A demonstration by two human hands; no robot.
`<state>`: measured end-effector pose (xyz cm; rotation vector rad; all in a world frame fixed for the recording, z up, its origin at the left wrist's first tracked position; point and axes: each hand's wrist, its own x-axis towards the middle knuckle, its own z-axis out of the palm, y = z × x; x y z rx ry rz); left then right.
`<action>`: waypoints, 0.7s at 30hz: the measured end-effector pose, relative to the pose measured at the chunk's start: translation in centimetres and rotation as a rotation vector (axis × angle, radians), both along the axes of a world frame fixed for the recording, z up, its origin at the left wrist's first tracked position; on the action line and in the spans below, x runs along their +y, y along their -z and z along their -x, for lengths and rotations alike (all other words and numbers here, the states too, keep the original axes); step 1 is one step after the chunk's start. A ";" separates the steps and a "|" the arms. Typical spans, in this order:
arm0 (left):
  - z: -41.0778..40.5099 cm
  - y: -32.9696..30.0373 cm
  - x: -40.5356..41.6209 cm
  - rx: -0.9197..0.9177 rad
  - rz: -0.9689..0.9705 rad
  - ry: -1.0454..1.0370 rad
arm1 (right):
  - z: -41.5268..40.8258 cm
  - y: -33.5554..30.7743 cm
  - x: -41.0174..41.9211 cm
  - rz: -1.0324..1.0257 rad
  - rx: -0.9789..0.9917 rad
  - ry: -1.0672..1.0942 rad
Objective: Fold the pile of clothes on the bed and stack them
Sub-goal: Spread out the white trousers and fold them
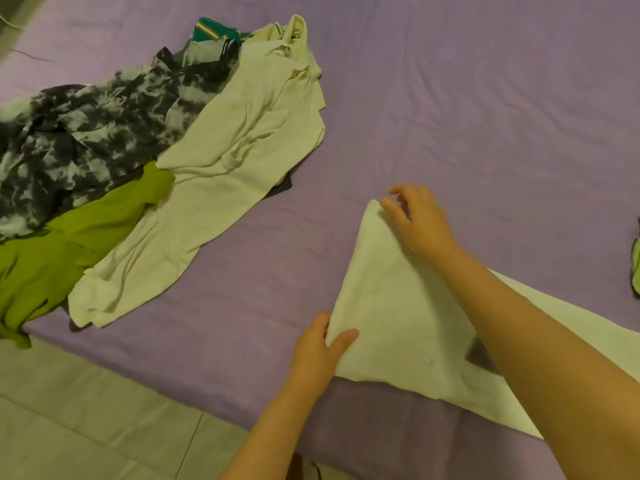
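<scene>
A white cloth [391, 323] lies partly folded near the front edge of the purple bed [485, 116]. My left hand [318, 355] grips its near left corner, thumb on top. My right hand [419, 220] pinches the far corner of the same cloth with curled fingers. To the left sits the unfolded pile: a cream polo shirt [221, 174], a black-and-white tie-dye garment [90, 140], a lime green garment [62, 251] hanging over the bed edge, and a teal striped piece [214, 31] at the back.
Tiled floor [104, 427] shows below the bed's front edge. A small pale green item [636, 268] sits at the right border. Bare sheet spreads across the right and back of the bed.
</scene>
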<state>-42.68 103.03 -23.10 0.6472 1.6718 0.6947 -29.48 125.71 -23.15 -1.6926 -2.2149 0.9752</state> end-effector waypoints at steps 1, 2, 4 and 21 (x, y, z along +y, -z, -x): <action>0.3 0.0 0.1 0.005 0.033 0.025 | -1.4 -0.2 -1.0 -0.026 -0.024 0.017; 0.7 0.0 0.3 0.005 0.068 0.050 | -3.1 -0.5 -2.5 -0.058 -0.068 0.063; 1.3 0.0 1.4 -0.008 0.126 0.072 | -7.0 -0.8 -6.8 -0.078 -0.184 0.202; -5.6 -8.2 6.3 -0.298 -0.044 0.215 | -14.1 -2.0 -15.9 0.314 -0.159 0.390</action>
